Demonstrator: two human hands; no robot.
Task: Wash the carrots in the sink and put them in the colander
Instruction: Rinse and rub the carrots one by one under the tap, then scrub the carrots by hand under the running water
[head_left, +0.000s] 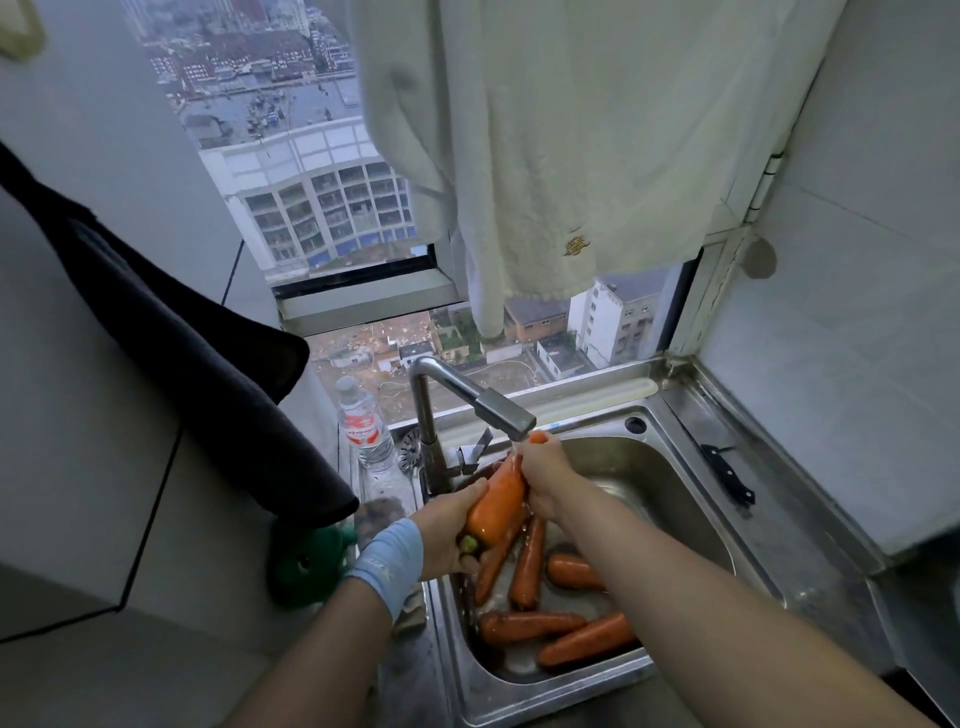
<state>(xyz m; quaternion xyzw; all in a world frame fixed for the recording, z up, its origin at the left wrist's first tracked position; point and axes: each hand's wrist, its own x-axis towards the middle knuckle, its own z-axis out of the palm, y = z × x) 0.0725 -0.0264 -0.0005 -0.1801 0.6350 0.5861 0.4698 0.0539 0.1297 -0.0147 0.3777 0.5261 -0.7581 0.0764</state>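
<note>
Both hands hold one big carrot (497, 506) under the tap (504, 413): the left hand (449, 535) grips its fat end, the right hand (545, 480) its thin end. It looks stiff, wet and slippery, so gripping both ends seems best. More carrots (530, 626) lie in the sink (691, 499).

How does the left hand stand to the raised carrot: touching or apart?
Touching. The head view shows the left hand wrapped round the thick end of the carrot; the right hand grips its tip.

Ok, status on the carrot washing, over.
Hands: left hand grips the carrot at its stem end, right hand near its tip, under the running tap. More carrots lie in the sink. Colander not in view.
</note>
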